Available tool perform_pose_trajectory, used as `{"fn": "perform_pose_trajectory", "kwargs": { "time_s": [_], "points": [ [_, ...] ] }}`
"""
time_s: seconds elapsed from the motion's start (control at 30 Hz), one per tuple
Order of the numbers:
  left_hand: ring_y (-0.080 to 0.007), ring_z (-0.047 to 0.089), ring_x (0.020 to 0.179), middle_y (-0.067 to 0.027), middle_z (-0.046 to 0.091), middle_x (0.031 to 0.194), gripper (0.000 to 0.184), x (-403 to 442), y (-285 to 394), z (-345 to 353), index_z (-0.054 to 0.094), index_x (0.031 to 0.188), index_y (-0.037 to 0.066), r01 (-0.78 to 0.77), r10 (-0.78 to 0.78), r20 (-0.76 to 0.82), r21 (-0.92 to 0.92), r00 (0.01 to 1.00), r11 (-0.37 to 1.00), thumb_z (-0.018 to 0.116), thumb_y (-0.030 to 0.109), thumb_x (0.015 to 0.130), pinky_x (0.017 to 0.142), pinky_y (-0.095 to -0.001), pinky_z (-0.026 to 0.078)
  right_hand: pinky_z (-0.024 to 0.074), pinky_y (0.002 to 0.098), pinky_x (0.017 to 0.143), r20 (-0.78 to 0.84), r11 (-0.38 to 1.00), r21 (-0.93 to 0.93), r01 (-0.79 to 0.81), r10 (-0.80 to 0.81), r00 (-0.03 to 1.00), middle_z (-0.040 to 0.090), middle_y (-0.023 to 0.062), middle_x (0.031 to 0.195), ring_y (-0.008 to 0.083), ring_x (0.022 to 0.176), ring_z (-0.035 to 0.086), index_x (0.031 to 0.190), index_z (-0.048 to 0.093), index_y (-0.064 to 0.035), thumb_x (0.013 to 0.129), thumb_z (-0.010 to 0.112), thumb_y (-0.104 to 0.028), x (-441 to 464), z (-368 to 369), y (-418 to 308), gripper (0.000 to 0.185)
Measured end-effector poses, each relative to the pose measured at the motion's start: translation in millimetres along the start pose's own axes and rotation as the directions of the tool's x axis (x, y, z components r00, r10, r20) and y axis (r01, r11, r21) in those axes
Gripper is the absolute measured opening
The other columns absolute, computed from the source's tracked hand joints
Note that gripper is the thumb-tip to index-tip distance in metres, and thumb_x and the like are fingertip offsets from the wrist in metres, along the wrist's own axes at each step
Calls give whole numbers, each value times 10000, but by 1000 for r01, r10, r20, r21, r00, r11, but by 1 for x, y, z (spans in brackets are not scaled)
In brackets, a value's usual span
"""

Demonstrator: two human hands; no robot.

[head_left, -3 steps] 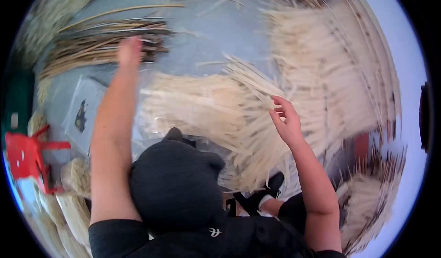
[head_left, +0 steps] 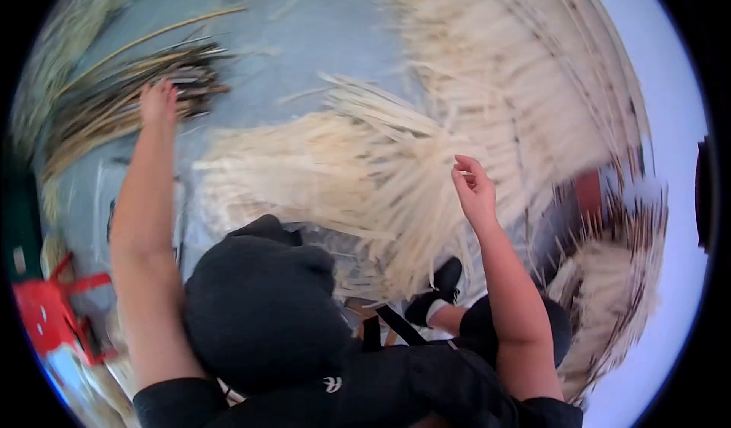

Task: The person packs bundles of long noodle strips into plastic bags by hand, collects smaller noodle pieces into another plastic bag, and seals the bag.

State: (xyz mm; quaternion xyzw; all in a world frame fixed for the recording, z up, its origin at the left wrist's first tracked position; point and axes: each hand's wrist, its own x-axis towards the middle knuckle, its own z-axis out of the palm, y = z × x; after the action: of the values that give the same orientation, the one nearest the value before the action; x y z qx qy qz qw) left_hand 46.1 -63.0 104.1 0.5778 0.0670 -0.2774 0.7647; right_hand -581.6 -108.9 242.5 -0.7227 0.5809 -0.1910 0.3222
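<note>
On the left, my left hand reaches out with its fingers stretched onto a pile of brown sticks. It touches the pile or lies just over it. My right hand hovers above the spread of pale, flat strips, thumb and fingers curled close together. Anything pinched there is too small and blurred to name. A loose bundle of pale strips lies to the left of this hand. Further left, a thick layer of pale strips lies partly under clear plastic.
Woven pale matting with thin sticks covers the right side. Another stick-edged bundle stands at lower right by the white wall. A red stool is at lower left. A dark, rounded cloth shape blocks the lower middle.
The view has shifted, so the sticks and strips appear further left. My left hand stays at the stick pile. My right thumb and fingers have drawn closer together, apart from the loose bundle.
</note>
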Motion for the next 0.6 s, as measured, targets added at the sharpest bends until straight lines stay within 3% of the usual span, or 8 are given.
{"fn": "perform_pose_trajectory", "kwargs": {
  "time_s": [0.1,0.2,0.23,0.3,0.37,0.43,0.53,0.6],
  "points": [
    [-164,570,1031,-71,577,1215,471,-26,35,36,454,1348,91,-45,-19,219,283,975,958,583,74,895,891,-326,489,498,279,703,-319,945,216,-247,307,897,655,96,943,172,796,629,1143,610,-33,857,648,-180,-25,28,86,324],
    [-134,566,1033,-40,606,1193,431,-127,14,117,520,1311,86,-285,-332,636,670,696,685,614,150,895,893,-297,462,499,337,766,-500,824,90,-560,524,690,661,110,984,246,842,633,1136,610,-17,805,700,-354,-57,31,200,481],
    [-136,569,1028,-38,619,1177,396,-164,2,138,560,1275,83,-423,-431,685,714,588,558,620,181,897,894,-290,455,477,335,820,-418,751,104,-652,628,657,644,120,1032,233,914,606,1177,578,22,793,713,-387,-69,32,217,578],
    [-180,615,952,-66,669,1077,319,-190,-46,156,637,1152,47,-778,-562,810,458,167,430,615,223,887,834,-309,487,447,341,897,-295,647,160,-745,752,589,616,151,1124,231,1030,575,1231,535,65,762,729,-463,-84,62,234,732],
    [-284,643,932,-162,676,1025,351,-250,-73,178,683,1055,43,-959,-781,625,219,-4,180,572,327,880,850,-380,489,439,348,921,-260,606,211,-767,791,554,605,174,1168,242,1074,571,1242,525,69,743,730,-507,-93,80,230,789],
    [-298,622,984,-142,663,1073,352,-289,-120,180,679,1076,82,-989,-896,429,130,114,-64,546,356,900,864,-389,477,431,367,947,-203,537,159,-828,839,505,586,206,1206,280,1126,562,1224,530,80,716,730,-557,-90,86,206,839],
    [-346,614,989,-174,657,1061,425,-306,-212,165,657,1117,61,-984,-887,458,175,48,37,527,402,899,891,-414,472,431,365,950,-27,470,213,-856,879,476,582,215,1202,291,1121,563,1193,540,96,712,725,-569,-87,87,222,842],
    [-380,575,1081,-215,610,1150,561,-324,-259,161,561,1243,16,-952,-812,541,301,216,-53,561,436,872,949,-432,443,435,374,944,-140,455,220,-863,890,433,597,205,1163,291,1100,569,1191,538,91,705,734,-572,-79,81,205,845]
  ]
}}
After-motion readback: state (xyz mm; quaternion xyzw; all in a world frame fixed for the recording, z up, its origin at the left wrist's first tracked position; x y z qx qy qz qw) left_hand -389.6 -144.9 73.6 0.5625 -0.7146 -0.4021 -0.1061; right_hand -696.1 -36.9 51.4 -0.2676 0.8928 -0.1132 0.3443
